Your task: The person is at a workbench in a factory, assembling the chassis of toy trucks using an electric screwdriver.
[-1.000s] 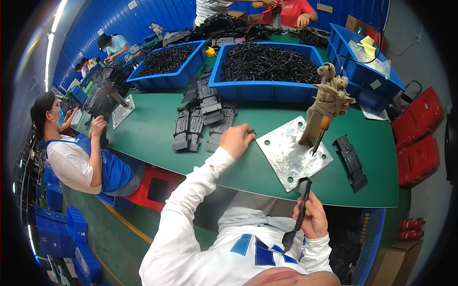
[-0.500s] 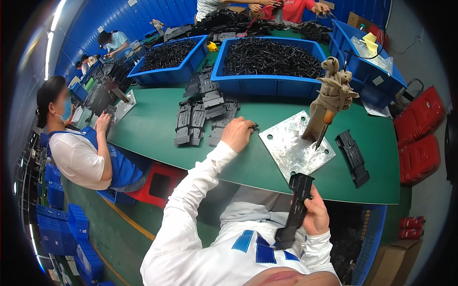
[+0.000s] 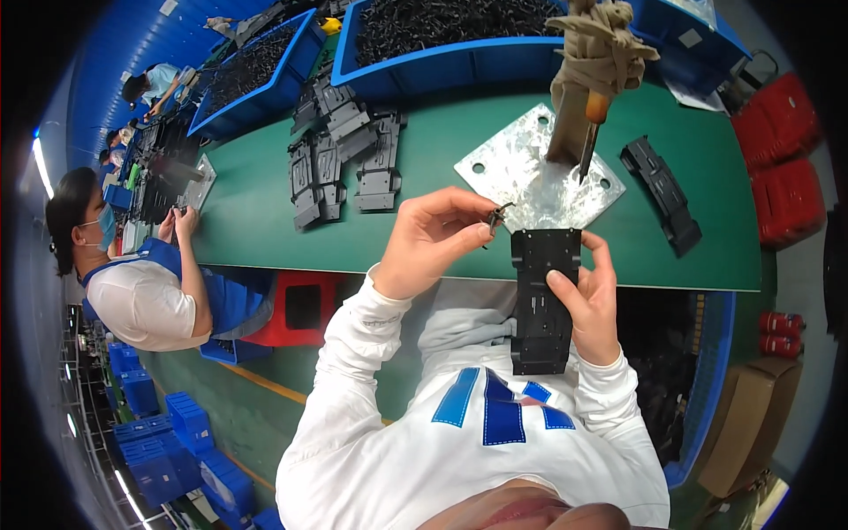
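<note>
My right hand [image 3: 590, 296] grips a long flat black plastic panel [image 3: 541, 300], held upright in front of my chest at the near edge of the green table [image 3: 256, 203]. My left hand [image 3: 433, 240] pinches a small black clip [image 3: 497, 216] between thumb and fingers, right at the panel's top left corner. Just beyond both hands lies a square metal plate [image 3: 530, 172] with a post wrapped in beige cloth [image 3: 594, 62] and an orange-handled tool [image 3: 592, 124] standing on it.
Several black panels [image 3: 340, 159] are stacked on the table to the left, one more [image 3: 661, 193] lies right of the plate. Blue bins [image 3: 459, 44] of black parts line the far side. A person in a blue apron [image 3: 150, 283] works at left. Red stools [image 3: 777, 159] stand right.
My left hand has come off the table with a small clip and moved to the panel. My right hand has raised the panel from my lap to the table edge.
</note>
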{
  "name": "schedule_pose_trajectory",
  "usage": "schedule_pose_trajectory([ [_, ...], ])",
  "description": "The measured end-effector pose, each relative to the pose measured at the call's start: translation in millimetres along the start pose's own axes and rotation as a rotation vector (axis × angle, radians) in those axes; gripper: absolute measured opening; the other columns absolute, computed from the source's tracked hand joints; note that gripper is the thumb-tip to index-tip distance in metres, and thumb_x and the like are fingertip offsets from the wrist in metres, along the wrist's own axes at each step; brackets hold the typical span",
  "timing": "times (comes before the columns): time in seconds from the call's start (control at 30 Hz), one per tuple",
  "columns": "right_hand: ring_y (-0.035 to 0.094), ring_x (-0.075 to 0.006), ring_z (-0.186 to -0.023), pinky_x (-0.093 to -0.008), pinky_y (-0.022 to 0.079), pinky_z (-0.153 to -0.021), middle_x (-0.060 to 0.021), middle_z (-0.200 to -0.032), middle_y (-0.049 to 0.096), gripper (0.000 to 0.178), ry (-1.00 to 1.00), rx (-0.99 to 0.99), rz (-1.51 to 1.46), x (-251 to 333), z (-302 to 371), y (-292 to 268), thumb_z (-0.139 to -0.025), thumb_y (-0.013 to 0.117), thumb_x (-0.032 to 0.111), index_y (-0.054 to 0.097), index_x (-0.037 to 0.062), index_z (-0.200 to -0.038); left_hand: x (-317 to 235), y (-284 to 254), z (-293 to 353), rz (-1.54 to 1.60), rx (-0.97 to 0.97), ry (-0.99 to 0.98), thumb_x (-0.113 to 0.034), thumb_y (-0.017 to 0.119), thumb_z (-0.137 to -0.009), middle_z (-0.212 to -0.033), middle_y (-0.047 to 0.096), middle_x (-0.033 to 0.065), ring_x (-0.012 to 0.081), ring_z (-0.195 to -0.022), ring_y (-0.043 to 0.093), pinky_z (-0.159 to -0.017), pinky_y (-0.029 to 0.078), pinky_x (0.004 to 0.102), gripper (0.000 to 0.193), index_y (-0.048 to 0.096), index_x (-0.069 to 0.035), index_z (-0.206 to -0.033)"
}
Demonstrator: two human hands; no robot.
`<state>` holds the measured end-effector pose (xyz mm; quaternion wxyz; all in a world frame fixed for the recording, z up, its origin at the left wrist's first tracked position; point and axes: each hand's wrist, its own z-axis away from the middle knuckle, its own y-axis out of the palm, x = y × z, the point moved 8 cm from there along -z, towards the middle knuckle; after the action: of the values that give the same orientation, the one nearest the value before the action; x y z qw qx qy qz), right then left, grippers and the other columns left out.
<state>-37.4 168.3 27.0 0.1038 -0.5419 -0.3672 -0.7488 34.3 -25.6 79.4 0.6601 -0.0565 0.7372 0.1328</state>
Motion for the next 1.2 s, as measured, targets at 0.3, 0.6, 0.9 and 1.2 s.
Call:
schedule_pose_trajectory([
  [0.3, 0.065, -0.0165, -0.103, -0.0278, 0.054, -0.087, -0.0146, -0.116, 0.063, 0.058, -0.052, 0.04, 0.064, -2.0, 7.6, 18.8, -0.09, 0.064, -0.01, 0.034, -0.0006, -0.139, 1.2, -0.3, 15.2, -0.173, -0.13, 0.022, 0.003, 0.072, -0.088, -0.098, 0.072, 0.0084, 0.012, -0.086, 0.066, -0.079, 0.053, 0.0269, 0.028, 0.067, 0.003, -0.116],
  [0.6, 0.065, -0.0189, -0.105, -0.0308, 0.056, -0.089, -0.0181, -0.12, 0.062, 0.055, -0.09, -0.058, 0.102, -15.2, -3.9, -11.0, -0.092, 0.063, -0.01, 0.033, -0.0042, -0.137, 54.6, -63.0, -9.8, -0.904, -0.39, -0.062, -0.011, 0.076, -0.081, -0.068, 0.069, 0.0141, 0.0272, -0.051, 0.063, -0.053, 0.05, 0.0353, 0.023, 0.062, -0.003, -0.097],
  [0.9, 0.067, -0.0188, -0.1, -0.0305, 0.055, -0.087, -0.0161, -0.116, 0.065, 0.06, 0.03, -0.064, -0.004, -33.2, 4.0, -29.8, -0.094, 0.062, -0.008, 0.031, 0.0003, -0.144, 24.1, -43.8, -12.8, -1.272, 0.149, 0.229, 0.002, 0.071, -0.075, -0.126, 0.063, 0.0053, 0.0336, -0.103, 0.059, -0.088, 0.052, 0.0405, 0.032, 0.077, -0.016, -0.101],
  [1.2, 0.064, -0.0153, -0.102, -0.0276, 0.053, -0.088, -0.0141, -0.121, 0.063, 0.062, -0.029, 0.001, 0.007, -16.5, 7.3, -12.9, -0.093, 0.061, -0.009, 0.034, 0.0007, -0.148, -5.5, -19.3, -3.0, -0.959, -0.048, 0.233, -0.005, 0.081, -0.077, -0.085, 0.071, 0.0066, 0.0229, -0.074, 0.06, -0.068, 0.049, 0.0337, 0.02, 0.078, -0.007, -0.097],
])
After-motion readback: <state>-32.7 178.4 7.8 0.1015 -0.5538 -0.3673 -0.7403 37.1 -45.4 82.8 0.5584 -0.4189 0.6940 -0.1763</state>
